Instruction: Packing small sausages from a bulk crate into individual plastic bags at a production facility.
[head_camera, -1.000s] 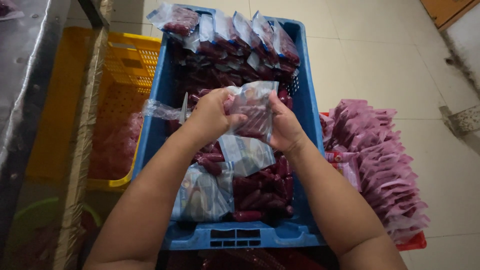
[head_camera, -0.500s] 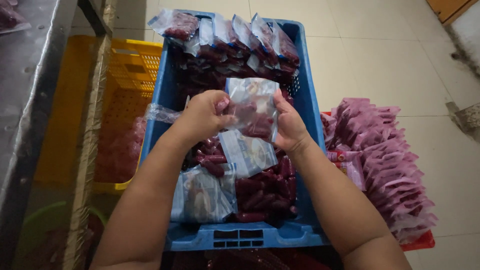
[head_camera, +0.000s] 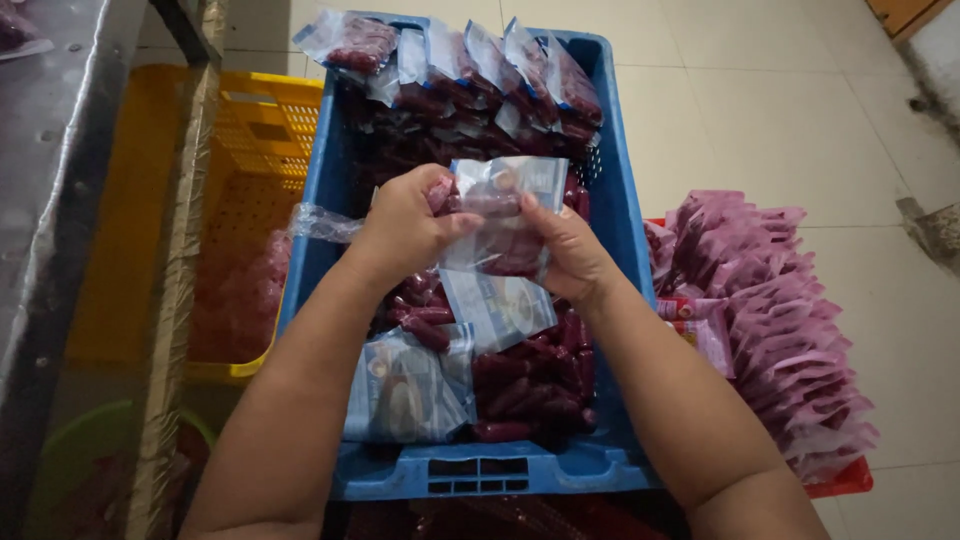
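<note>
Both hands hold one clear plastic pouch (head_camera: 510, 215) with dark red sausages inside, above a blue crate (head_camera: 620, 200). My left hand (head_camera: 405, 225) pinches its upper left edge, with a sausage (head_camera: 490, 203) at the fingertips by the pouch mouth. My right hand (head_camera: 570, 250) grips the pouch's right side. Loose red sausages (head_camera: 530, 380) and flat, partly filled pouches (head_camera: 410, 390) lie in the crate below. Filled pouches (head_camera: 470, 60) stand in a row at the crate's far end.
A yellow crate (head_camera: 250, 130) lined with plastic sits left of the blue one. On the right, a stack of pink empty pouches (head_camera: 780, 320) rests on a red tray (head_camera: 845, 480). A metal table edge (head_camera: 60, 160) runs along the left. The floor is tiled.
The pouch has been lifted a little higher and turned more upright, and my left fingers have shifted to its top edge with a sausage at the opening.
</note>
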